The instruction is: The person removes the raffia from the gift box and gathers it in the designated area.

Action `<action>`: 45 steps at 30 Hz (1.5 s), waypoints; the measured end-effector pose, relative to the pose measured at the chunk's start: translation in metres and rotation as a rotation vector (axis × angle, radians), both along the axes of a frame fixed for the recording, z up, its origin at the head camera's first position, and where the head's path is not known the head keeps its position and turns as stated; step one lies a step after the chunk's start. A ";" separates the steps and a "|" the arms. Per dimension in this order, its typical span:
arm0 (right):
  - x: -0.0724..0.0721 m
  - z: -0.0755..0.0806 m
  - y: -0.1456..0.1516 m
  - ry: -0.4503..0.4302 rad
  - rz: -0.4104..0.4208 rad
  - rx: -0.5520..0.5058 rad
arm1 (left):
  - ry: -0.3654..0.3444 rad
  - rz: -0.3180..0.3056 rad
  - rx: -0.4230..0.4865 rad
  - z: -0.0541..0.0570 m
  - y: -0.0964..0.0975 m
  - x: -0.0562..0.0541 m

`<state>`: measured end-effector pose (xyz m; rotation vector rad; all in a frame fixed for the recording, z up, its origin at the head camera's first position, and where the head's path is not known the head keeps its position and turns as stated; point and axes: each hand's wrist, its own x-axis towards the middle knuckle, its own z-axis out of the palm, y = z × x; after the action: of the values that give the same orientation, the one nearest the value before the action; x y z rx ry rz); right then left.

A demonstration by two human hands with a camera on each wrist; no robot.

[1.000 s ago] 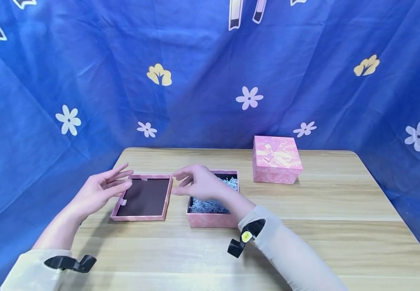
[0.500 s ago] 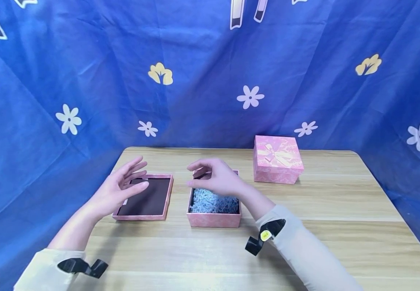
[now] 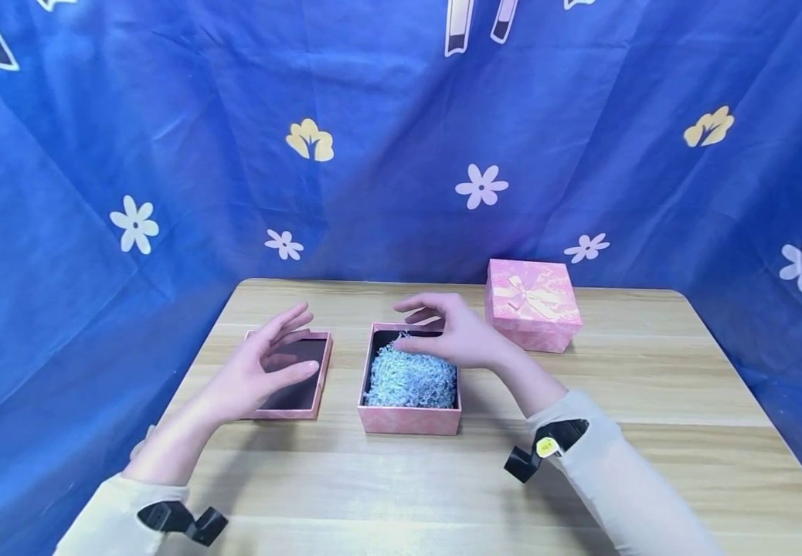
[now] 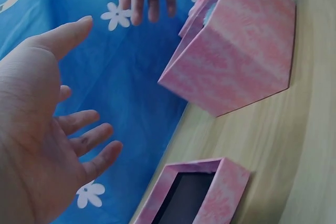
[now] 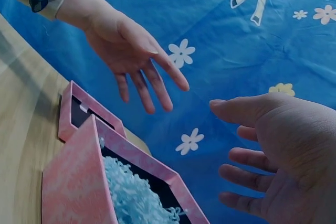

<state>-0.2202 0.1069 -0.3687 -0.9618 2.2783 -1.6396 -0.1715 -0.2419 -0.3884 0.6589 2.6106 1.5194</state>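
A pink box (image 3: 409,421) without its lid stands mid-table, filled with light blue shredded paper (image 3: 411,378). My right hand (image 3: 460,332) is above the box's right side, fingers loosely bent and holding nothing. To the left, my left hand (image 3: 265,367) hovers over the upturned pink lid (image 3: 323,378), whose dark inside faces up; the hand covers the lid's left part. In the left wrist view, that hand's fingers (image 4: 92,140) are spread with nothing in them. The right wrist view shows the right hand's fingers (image 5: 247,177) relaxed beside the paper-filled box.
A second pink gift box (image 3: 533,305), closed and topped with a ribbon bow, stands at the back right of the wooden table (image 3: 623,463). A blue patterned cloth (image 3: 387,139) hangs behind and along both sides.
Both hands have moved to the right. The right hand has gone from the open box's left side to its right, uncovering more blue paper; the left has come over the lid.
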 end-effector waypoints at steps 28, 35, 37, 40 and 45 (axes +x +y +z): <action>-0.001 -0.029 0.023 0.027 0.052 0.078 | 0.059 0.044 -0.140 -0.040 0.064 0.020; 0.000 -0.034 0.022 0.028 0.050 0.098 | 0.040 0.055 -0.134 -0.050 0.073 0.020; 0.000 -0.035 0.022 0.033 0.051 0.100 | 0.047 0.056 -0.146 -0.053 0.075 0.020; 0.000 -0.036 0.020 0.042 0.056 0.101 | 0.061 0.059 -0.167 -0.056 0.076 0.021; 0.000 -0.036 0.016 0.084 0.067 0.129 | 0.063 0.066 -0.166 -0.059 0.078 0.022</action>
<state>-0.2198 0.1228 -0.4043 -1.0820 2.3451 -1.4316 -0.1495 -0.1642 -0.4476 0.6206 2.7931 1.2993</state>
